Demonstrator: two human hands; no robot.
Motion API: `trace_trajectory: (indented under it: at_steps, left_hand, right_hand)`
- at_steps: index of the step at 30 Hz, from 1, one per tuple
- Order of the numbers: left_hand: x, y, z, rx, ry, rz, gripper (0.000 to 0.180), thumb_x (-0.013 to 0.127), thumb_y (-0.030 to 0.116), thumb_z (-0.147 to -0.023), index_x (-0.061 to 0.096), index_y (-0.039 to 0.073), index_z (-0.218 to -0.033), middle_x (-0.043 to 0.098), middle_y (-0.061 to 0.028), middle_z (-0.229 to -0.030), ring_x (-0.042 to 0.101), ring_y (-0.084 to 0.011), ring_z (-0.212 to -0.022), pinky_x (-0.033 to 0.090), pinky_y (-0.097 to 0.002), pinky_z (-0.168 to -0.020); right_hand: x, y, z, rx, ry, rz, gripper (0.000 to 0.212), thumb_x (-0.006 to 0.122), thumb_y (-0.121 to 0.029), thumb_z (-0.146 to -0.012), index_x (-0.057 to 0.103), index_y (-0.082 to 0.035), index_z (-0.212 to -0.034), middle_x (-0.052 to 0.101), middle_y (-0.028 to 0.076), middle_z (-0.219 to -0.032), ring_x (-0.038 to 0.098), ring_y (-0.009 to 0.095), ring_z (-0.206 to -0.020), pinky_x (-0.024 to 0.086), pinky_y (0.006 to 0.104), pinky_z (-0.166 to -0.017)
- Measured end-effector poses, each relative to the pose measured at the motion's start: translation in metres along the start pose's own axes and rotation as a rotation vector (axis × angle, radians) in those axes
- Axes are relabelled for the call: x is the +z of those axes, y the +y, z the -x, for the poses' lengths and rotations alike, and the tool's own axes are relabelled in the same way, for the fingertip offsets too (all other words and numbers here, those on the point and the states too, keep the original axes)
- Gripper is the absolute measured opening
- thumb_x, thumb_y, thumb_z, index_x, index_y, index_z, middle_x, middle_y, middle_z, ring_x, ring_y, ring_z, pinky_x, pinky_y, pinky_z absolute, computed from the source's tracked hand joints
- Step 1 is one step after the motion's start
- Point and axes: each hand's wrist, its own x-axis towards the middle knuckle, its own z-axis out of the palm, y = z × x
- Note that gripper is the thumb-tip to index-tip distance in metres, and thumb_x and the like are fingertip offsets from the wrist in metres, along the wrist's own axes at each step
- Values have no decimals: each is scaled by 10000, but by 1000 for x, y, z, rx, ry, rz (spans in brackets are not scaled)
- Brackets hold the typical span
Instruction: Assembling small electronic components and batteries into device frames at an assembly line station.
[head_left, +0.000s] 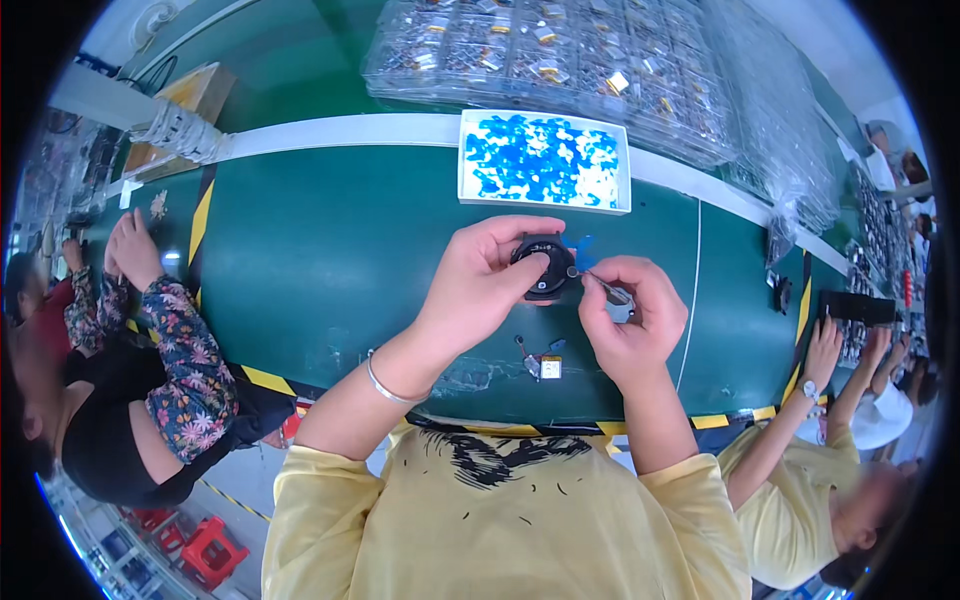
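My left hand [480,275] is closed round a black, round watch-like case [548,284], its thumb lying across the face. From the right, my right hand [640,315] pinches a slim metal tool [612,291]. A small round piece [574,271] sits at the tool's tip, right at the case's edge; whether it touches the case I cannot tell. Just behind it shows a bit of blue film [580,246]. Nearer my body, a small silver-and-yellow battery [550,367] with wires and small dark parts lies on the green table [330,260].
Behind my hands stands a white box [545,207] holding many blue film pieces. Beyond a white rail [340,130] are clear plastic trays [540,50] of small parts. Co-workers sit at left [130,400] and right [800,480]. A black object [780,292] lies at the right.
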Motion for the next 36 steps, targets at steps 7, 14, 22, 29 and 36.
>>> trace_trajectory:
  at_steps: [7,14,22,29,36]
  left_hand:
    - [9,-16,12,35,49,55,248,477,-33,-879,541,-44,-1118,628,-110,-992,622,-135,-855,549,-253,-712]
    - [0,-16,12,14,49,44,244,472,-64,-860,557,-55,-1088,630,-127,-996,633,-167,-866,560,-278,-735]
    - [2,-15,13,0,40,-12,225,483,-61,-855,572,-55,-1062,638,-110,-947,629,-133,-789,542,-238,-655]
    - [2,-15,15,2,45,-7,231,483,-71,-852,577,-50,-1062,641,-103,-944,625,-124,-785,534,-229,-658]
    - [2,-14,17,21,29,-38,240,475,-77,-847,580,-51,-1061,639,-104,-970,618,-124,-847,523,-236,-723]
  right_hand:
    - [9,-3,-6,-233,19,145,168,640,58,-609,555,-26,-727,586,73,-683,568,184,-571,455,246,-529]
    - [8,3,-4,-224,-57,119,174,642,59,-607,559,-28,-733,584,62,-670,545,169,-542,441,255,-489]
    - [10,5,-3,-234,-77,119,185,647,60,-608,563,-27,-747,585,62,-665,546,171,-541,441,259,-489]
    - [11,8,-2,-271,-99,140,192,654,48,-599,565,-27,-750,588,81,-672,563,214,-563,454,289,-504]
    - [12,9,0,-292,-101,161,207,667,47,-593,569,-30,-759,591,87,-685,574,233,-580,456,304,-508]
